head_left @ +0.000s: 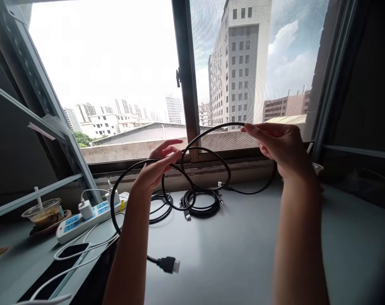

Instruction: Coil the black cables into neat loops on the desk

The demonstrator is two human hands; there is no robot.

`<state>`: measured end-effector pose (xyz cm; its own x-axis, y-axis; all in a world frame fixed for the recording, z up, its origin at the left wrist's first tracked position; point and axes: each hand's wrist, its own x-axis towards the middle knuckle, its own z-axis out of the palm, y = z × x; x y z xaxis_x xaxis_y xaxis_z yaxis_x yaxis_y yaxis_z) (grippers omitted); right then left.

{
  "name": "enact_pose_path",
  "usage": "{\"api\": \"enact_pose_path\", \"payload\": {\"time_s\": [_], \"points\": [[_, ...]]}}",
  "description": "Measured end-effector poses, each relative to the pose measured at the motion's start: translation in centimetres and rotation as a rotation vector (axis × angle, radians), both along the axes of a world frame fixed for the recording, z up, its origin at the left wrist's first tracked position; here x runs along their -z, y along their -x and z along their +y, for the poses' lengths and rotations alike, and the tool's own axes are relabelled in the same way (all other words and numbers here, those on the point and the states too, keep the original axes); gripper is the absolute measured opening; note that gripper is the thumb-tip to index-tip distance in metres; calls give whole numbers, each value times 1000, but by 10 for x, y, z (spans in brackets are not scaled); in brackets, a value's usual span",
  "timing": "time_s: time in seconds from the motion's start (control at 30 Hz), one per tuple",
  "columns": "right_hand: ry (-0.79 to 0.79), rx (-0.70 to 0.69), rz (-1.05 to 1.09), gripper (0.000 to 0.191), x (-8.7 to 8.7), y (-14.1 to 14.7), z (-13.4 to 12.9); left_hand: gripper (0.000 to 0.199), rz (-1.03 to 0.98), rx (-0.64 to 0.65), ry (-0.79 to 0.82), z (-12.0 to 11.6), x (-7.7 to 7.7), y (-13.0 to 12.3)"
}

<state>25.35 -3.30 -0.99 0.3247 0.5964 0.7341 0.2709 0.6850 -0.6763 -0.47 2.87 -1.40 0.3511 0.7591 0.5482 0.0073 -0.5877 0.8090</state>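
Note:
A black HDMI cable [224,124] hangs in loose loops between my two hands above the desk. My left hand [157,166] is closed on it, thumb and fingers pinching the loops while some fingertips point out to the right. Higher up at the right, my right hand [284,146] pinches another stretch of the cable between thumb and fingertips. One plug [167,264] with a clear cap dangles below my left forearm. Near the window sill shows another plug [224,186], its cable curving up towards my right hand. Behind the loops, a coiled black cable [208,212] lies on the desk.
A second black coil [157,218] lies left of the first on the grey desk [230,262]. At left are a power strip [70,228] with chargers, white cords, a dark slot in the desk, and a drink cup [44,212]. A window and metal frame stand behind.

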Motion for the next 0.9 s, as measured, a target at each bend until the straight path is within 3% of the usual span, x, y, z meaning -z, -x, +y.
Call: {"api": "enact_pose_path", "payload": {"time_s": [0.13, 0.27, 0.43, 0.57, 0.63, 0.77, 0.9], "points": [[-28, -34, -187, 25, -2, 17, 1, 32, -41, -110, 4, 1, 5, -19], [-17, -90, -406, 25, 1, 35, 11, 30, -126, -123, -2, -1, 6, -28], [-13, 60, -454, 24, 5, 41, 24, 26, -66, -126, -35, -6, 4, -25], [244, -160, -409, 30, 6, 36, 18, 29, -103, 50, -26, -7, 2, -26], [302, -186, -339, 32, 7, 32, 16, 30, -140, 167, -7, -7, 2, -29], [224, 12, -237, 32, 10, 22, 24, 36, -230, 202, 51, -9, -2, -33], [76, 182, -116, 31, 13, 9, 35, 32, -303, 300, 266, -12, -6, -24]]}}
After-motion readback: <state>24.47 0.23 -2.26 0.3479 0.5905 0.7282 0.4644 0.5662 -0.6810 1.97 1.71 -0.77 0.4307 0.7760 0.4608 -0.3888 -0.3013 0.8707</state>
